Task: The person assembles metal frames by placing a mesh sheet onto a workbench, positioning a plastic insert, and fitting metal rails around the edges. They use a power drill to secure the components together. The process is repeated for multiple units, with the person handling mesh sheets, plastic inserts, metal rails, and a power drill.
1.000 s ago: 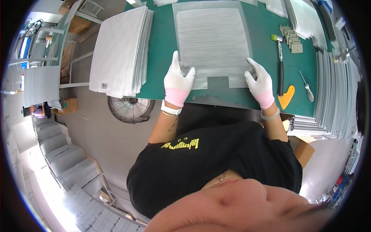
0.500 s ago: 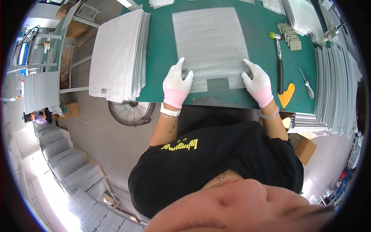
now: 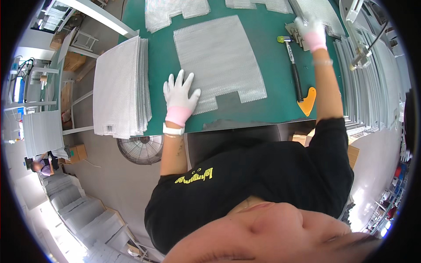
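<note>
A silver-grey mesh sheet [image 3: 221, 57] with a notch in its near edge lies flat and slightly turned on the green table. My left hand [image 3: 180, 97], in a white glove with a pink cuff, is open with spread fingers at the sheet's near left corner. My right hand [image 3: 312, 33], gloved alike, reaches far right to the row of small beige-grey flat pieces [image 3: 294, 34] and partly covers them. Motion blurs its fingers, so I cannot tell whether it grips one. Beside that row lies a hammer [image 3: 294, 68] with a black handle and a green-yellow tip.
A tall stack of mesh sheets [image 3: 116, 83] stands at the left table edge. More mesh sheets [image 3: 175, 9] lie along the far side. An orange-yellow scraper [image 3: 309, 103] rests near my right arm. Grey frames [image 3: 366, 83] are stacked at right. A round fan [image 3: 140, 151] stands below the table.
My right hand has left the sheet's right side and moved far right to the small pieces. The left hand now spreads flat. The sheet appears rotated, and the whole view has shifted.
</note>
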Tool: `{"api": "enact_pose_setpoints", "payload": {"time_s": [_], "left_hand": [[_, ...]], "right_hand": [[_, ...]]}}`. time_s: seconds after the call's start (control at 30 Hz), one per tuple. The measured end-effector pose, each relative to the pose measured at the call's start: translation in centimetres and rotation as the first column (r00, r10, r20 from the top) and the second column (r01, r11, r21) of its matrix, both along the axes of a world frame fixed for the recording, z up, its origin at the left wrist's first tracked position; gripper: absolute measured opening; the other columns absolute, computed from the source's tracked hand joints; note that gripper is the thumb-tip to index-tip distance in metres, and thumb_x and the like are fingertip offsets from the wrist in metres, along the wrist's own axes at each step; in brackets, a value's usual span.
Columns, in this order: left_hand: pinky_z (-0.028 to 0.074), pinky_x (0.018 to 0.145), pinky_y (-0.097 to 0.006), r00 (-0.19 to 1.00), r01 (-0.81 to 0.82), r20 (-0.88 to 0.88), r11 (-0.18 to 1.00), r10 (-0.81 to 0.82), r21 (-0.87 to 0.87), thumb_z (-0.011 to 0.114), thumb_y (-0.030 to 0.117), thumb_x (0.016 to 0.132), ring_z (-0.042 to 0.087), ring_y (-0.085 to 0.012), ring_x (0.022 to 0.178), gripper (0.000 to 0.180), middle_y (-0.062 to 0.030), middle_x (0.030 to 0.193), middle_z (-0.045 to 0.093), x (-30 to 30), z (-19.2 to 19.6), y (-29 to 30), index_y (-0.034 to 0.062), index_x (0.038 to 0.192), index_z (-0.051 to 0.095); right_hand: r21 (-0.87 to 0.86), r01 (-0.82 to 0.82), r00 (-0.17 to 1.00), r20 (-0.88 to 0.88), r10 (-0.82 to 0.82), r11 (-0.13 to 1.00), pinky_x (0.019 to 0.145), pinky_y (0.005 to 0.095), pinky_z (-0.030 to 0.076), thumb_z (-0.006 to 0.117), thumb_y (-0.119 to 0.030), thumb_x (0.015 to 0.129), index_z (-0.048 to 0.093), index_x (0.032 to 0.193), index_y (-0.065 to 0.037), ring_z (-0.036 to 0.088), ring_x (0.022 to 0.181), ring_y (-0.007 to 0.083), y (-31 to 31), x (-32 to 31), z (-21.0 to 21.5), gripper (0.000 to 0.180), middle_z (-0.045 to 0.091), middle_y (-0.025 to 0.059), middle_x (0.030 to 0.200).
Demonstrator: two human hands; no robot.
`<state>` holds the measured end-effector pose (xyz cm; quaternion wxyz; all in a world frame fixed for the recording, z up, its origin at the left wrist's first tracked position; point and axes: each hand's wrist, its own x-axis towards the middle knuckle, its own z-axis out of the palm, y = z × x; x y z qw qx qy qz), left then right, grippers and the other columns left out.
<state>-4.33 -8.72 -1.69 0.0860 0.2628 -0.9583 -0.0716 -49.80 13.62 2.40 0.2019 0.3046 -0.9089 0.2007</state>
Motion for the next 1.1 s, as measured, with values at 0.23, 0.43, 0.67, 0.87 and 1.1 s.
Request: {"api": "enact_pose_setpoints", "payload": {"time_s": [0.23,0.43,0.67,0.87,1.1], "left_hand": [[0.022,0.117,-0.059,0.963,-0.084,-0.258,0.996,0.074,-0.027,0.074,0.039,0.082,0.026,-0.0517,0.143,0.07,-0.0306,0.157,0.027,-0.7,2.0,0.9,0.01,0.142,0.054],[0.023,0.117,-0.055,0.915,-0.017,-0.4,0.997,0.046,0.074,0.075,0.033,0.083,0.026,-0.0483,0.144,0.072,-0.0321,0.156,0.027,0.4,1.9,2.8,0.0032,0.144,0.05],[0.026,0.117,-0.053,0.881,0.059,-0.472,0.984,0.029,0.169,0.073,0.031,0.086,0.029,-0.0449,0.145,0.069,-0.0308,0.156,0.028,0.9,2.7,3.4,0.0014,0.143,0.05],[0.035,0.113,-0.047,0.817,0.024,-0.562,0.967,0.128,0.254,0.069,0.023,0.091,0.041,-0.0412,0.138,0.055,-0.0276,0.149,0.041,2.0,1.7,2.5,-0.0028,0.137,0.053],[0.043,0.107,-0.046,0.872,-0.055,-0.468,0.979,0.143,0.195,0.067,0.018,0.088,0.057,-0.0406,0.122,0.049,-0.0256,0.127,0.062,2.8,0.4,2.4,-0.0075,0.129,0.057]], "right_hand": [[0.194,-0.012,0.905,0.42,-0.072,0.981,0.11,0.0414,0.042,0.065,-0.067,0.081,0.045,0.144,0.004,0.054,0.13,0.0404,0.1,-11.9,3.4,0.097,0.056,0.0322,0.137],[0.389,0.165,0.882,0.353,-0.312,0.906,0.11,0.0402,0.042,0.076,-0.062,0.076,0.044,0.147,0.002,0.051,0.135,0.0361,0.9,-10.0,2.3,0.1,0.05,0.0261,0.146],[0.148,0.109,0.922,0.354,-0.156,0.983,0.103,0.04,0.048,0.072,-0.067,0.076,0.052,0.143,-0.001,0.063,0.119,0.0362,2.9,-9.3,1.8,0.095,0.064,0.0244,0.13],[0.085,0.054,0.987,0.144,-0.066,0.995,0.103,0.0418,0.046,0.082,-0.041,0.077,0.059,0.134,0.0,0.06,0.122,0.0385,4.8,-10.0,-1.2,0.074,0.064,0.0251,0.128],[-0.113,-0.406,0.913,-0.004,0.408,0.907,0.102,0.0423,0.048,0.071,-0.028,0.087,0.068,0.116,0.001,0.062,0.115,0.0368,0.9,5.5,1.7,0.042,0.065,0.0222,0.123]]}}
